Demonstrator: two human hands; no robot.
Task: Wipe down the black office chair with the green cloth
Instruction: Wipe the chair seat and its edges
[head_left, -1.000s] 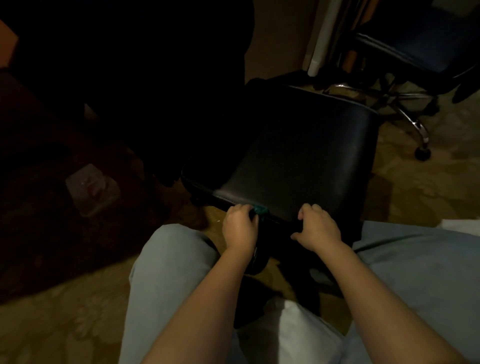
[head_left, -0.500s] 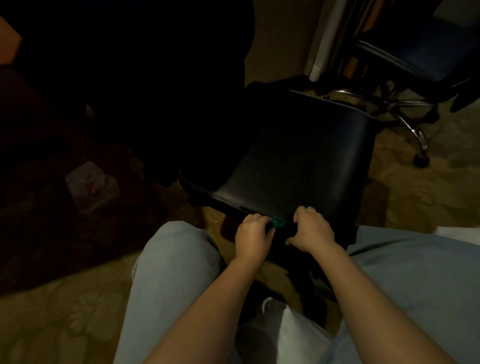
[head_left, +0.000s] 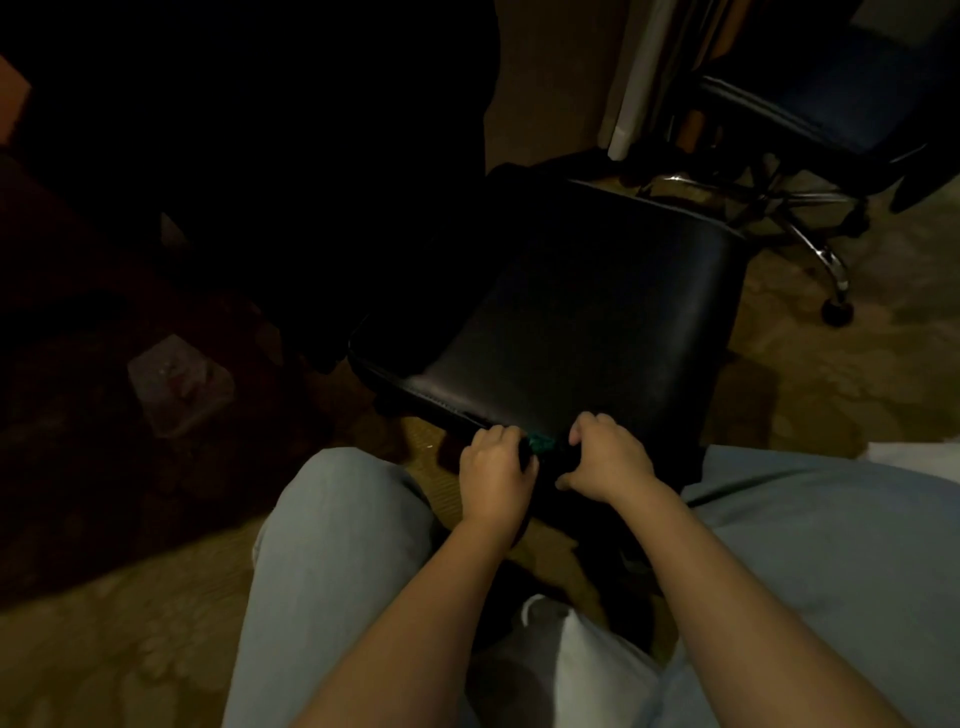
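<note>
At the front edge of the black office chair, the left hand gripped the green cloth against the seat rim, only a scrap of it showing. Just beside it, the right hand curled over the same edge. Beyond stood a second chair; a pale packet lay on the dim floor, its markings too dark to read.

I count two hands in my feed, the left hand and the right hand, and one green cloth. There are two chairs: one black office chair and one second office chair, which shows one caster. I also count two jeans-clad legs, the left leg and the right leg, one white post, and one clear-wrapped packet.
</note>
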